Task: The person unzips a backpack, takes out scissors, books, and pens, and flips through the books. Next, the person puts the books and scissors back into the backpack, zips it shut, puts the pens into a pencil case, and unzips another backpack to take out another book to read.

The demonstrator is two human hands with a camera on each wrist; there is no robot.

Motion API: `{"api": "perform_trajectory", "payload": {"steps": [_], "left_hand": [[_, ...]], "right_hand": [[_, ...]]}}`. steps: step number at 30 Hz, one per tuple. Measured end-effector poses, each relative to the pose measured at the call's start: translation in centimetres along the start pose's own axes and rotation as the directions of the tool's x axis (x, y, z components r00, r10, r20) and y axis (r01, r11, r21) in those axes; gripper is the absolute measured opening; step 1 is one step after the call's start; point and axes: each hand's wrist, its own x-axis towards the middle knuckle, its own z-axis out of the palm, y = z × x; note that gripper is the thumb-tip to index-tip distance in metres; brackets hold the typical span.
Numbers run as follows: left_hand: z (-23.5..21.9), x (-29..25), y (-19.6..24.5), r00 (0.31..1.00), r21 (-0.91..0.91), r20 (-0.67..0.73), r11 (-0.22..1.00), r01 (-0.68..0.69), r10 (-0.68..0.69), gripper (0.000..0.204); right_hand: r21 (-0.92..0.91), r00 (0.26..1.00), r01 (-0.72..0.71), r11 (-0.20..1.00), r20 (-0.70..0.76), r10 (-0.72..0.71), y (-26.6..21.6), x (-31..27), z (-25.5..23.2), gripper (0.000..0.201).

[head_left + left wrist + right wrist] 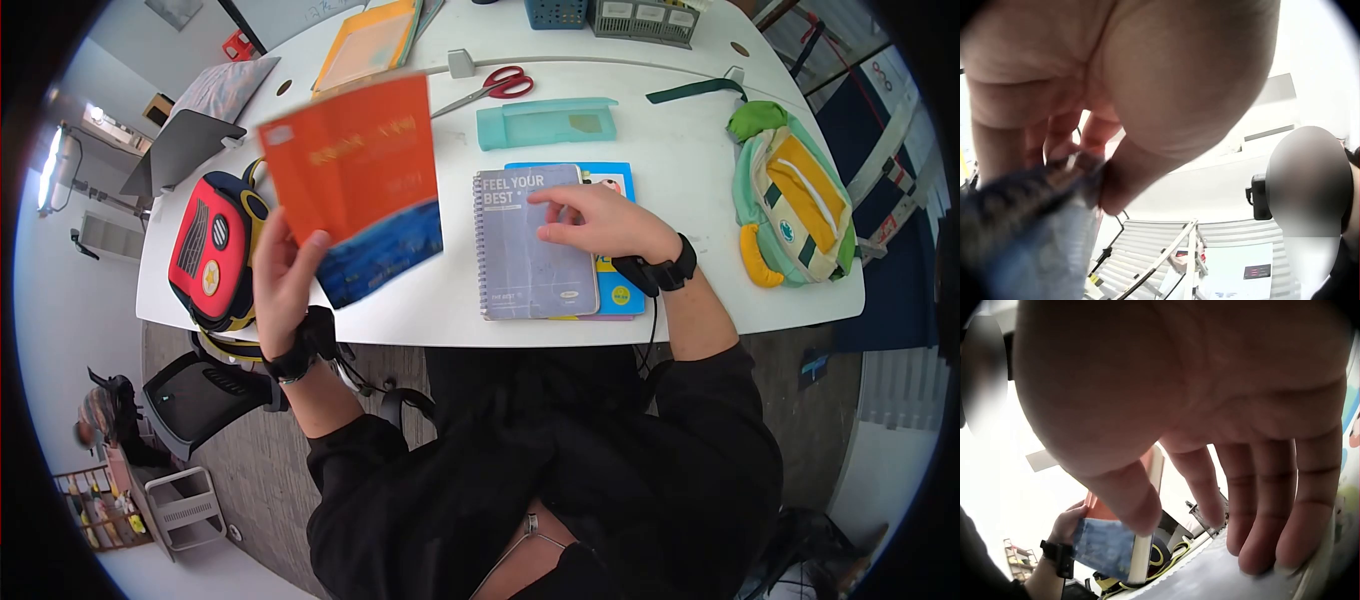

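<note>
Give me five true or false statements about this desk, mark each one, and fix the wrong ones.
1. The left hand holds an orange book. True.
2. The right hand grips the scissors. False: the right hand is over the notebook, holding nothing, and the scissors lie on the desk.
3. The notebook lies on top of a blue book. True.
4. The red backpack is at the desk's right end. False: it is at the left; the green backpack is at the right.
5. The teal case lies farther from the person than the notebook. True.
</note>
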Motion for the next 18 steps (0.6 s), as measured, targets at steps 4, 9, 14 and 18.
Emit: {"api": "perform_trajectory", "payload": {"steps": [4,9,14,18], "left_hand": [[1.2,1.2,1.0,0.986,-0.23,-0.07,0.96,-0.163,0.15,0.044],[7.0,4.9,-0.2,0.986,-0.442,0.048,0.889,-0.122,0.159,0.045],[11.8,9.7,-1.8,0.988,-0.207,0.022,0.967,-0.145,0.153,0.057],[12.7,10.2,-1.2,0.967,-0.02,0.24,0.996,-0.087,0.089,0.076]], "right_hand": [[0.307,0.951,0.265,0.914,-0.238,-0.196,-2.5,-0.4,0.1,0.056],[0.49,0.851,0.521,0.699,-0.358,-0.384,-5.3,-0.9,-2.4,0.055],[0.311,0.843,0.416,0.854,-0.485,-0.233,-6.8,-0.9,-5.4,0.027],[0.093,0.834,0.221,0.971,-0.534,-0.139,-6.1,0.4,-6.1,0.024]]}}
